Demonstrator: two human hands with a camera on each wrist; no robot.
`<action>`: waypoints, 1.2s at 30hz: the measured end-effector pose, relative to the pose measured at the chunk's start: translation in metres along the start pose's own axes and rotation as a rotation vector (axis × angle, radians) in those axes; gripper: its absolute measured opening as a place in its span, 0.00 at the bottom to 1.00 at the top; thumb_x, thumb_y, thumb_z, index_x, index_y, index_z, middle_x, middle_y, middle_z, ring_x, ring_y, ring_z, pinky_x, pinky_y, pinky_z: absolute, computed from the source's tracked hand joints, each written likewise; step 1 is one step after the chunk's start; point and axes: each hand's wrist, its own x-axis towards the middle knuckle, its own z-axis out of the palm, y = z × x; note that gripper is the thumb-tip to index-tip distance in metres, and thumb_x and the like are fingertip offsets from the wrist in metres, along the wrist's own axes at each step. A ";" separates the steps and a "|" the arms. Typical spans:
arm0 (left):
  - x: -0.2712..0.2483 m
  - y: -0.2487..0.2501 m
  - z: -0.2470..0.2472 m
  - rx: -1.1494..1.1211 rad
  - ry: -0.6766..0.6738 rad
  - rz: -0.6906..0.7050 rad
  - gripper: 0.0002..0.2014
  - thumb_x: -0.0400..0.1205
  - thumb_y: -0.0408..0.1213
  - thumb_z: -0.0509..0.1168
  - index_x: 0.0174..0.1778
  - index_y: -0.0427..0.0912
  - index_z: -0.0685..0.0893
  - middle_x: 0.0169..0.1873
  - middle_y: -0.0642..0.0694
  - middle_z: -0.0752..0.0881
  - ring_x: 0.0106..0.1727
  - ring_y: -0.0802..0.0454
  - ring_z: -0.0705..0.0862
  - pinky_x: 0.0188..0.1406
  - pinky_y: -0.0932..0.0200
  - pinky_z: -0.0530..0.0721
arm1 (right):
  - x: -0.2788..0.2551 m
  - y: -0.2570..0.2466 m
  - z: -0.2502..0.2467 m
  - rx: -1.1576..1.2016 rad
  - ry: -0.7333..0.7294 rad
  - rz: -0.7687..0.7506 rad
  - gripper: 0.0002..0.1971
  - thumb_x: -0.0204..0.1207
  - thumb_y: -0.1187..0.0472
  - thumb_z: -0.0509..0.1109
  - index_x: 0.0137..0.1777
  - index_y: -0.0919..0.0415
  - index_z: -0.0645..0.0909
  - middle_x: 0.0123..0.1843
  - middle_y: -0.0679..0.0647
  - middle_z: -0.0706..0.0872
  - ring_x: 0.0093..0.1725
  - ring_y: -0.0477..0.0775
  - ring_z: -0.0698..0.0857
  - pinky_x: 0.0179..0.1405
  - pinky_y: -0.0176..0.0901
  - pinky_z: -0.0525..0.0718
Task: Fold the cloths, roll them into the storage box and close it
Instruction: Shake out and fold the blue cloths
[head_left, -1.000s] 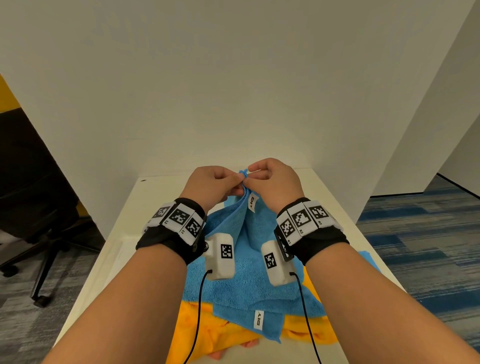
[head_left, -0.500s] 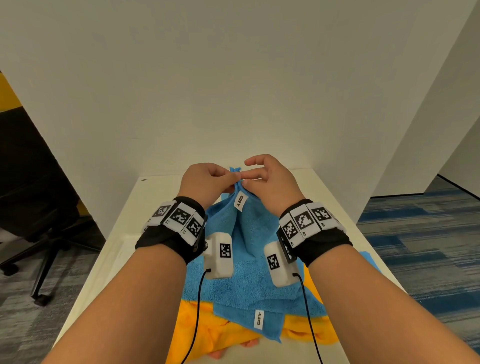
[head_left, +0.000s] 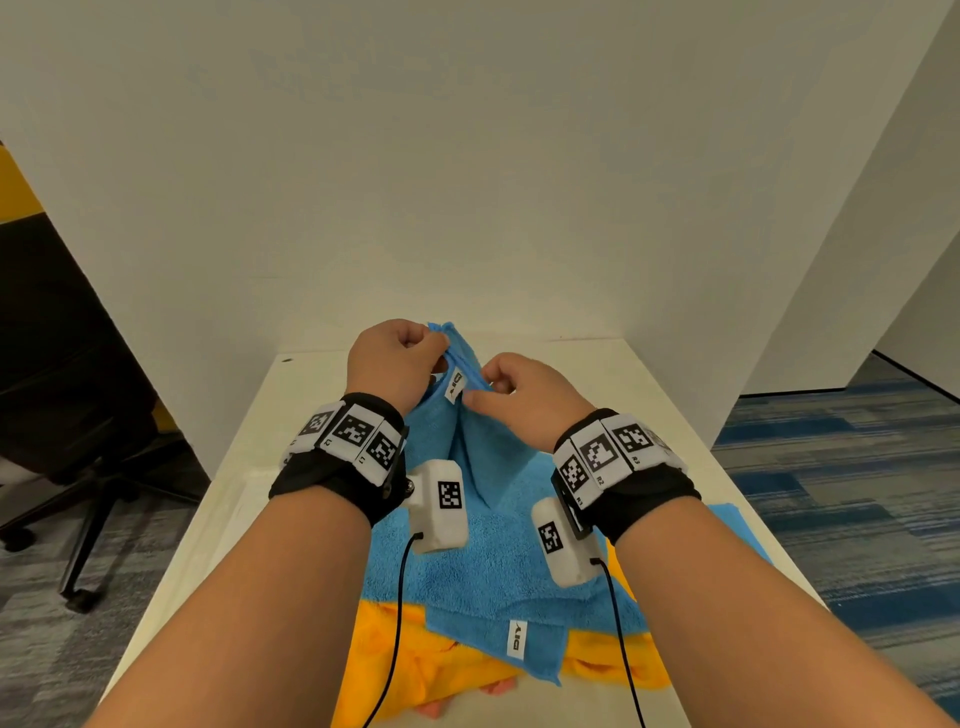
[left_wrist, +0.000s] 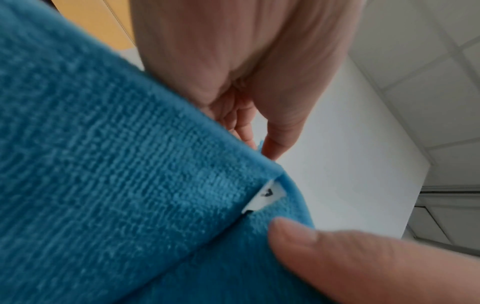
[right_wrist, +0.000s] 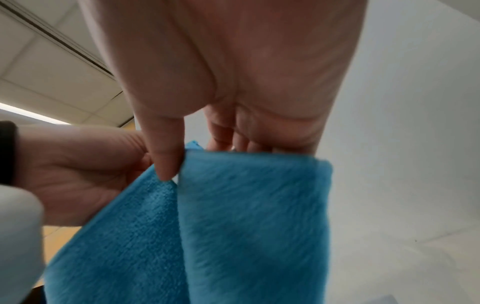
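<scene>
A blue cloth (head_left: 467, 467) is lifted off the white table (head_left: 249, 467) by its far corner, its lower part still lying flat. My left hand (head_left: 441, 353) pinches the top corner. Just below and to the right, my right hand (head_left: 480, 392) pinches the cloth's edge beside a white label (head_left: 453, 384). In the left wrist view the blue cloth (left_wrist: 130, 185) fills the lower left, and the label (left_wrist: 267, 195) shows at a fold. In the right wrist view the blue cloth (right_wrist: 246, 226) hangs from my fingers. No storage box is in view.
A second blue cloth (head_left: 498, 644) with a white label lies at the table's near edge over an orange cloth (head_left: 395, 665) and a pink scrap (head_left: 498, 687). White partition walls (head_left: 467, 208) close off the back. A black office chair (head_left: 78, 441) stands on the left.
My hands, together at the raised corner before, have parted. The left holds the corner a little higher and to the left; the right let go and now pinches the edge lower down.
</scene>
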 end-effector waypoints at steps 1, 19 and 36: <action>0.000 0.000 0.000 -0.028 0.002 -0.015 0.09 0.79 0.36 0.67 0.33 0.40 0.84 0.29 0.46 0.87 0.32 0.51 0.85 0.41 0.52 0.87 | 0.000 0.000 0.001 -0.039 -0.036 0.006 0.08 0.77 0.51 0.71 0.46 0.52 0.75 0.36 0.44 0.76 0.35 0.43 0.75 0.34 0.36 0.71; -0.004 0.005 0.001 -0.174 -0.079 -0.108 0.07 0.76 0.39 0.65 0.38 0.43 0.73 0.44 0.34 0.86 0.43 0.38 0.90 0.43 0.38 0.89 | -0.001 -0.003 0.001 -0.051 -0.036 0.187 0.27 0.73 0.33 0.67 0.59 0.55 0.73 0.47 0.48 0.82 0.42 0.43 0.80 0.34 0.38 0.73; 0.001 0.001 -0.002 -0.184 0.009 -0.102 0.07 0.81 0.32 0.62 0.39 0.40 0.71 0.39 0.38 0.87 0.39 0.45 0.91 0.43 0.48 0.91 | 0.004 0.011 0.003 -0.653 -0.314 0.276 0.07 0.81 0.65 0.60 0.40 0.62 0.71 0.36 0.52 0.73 0.41 0.55 0.77 0.28 0.37 0.68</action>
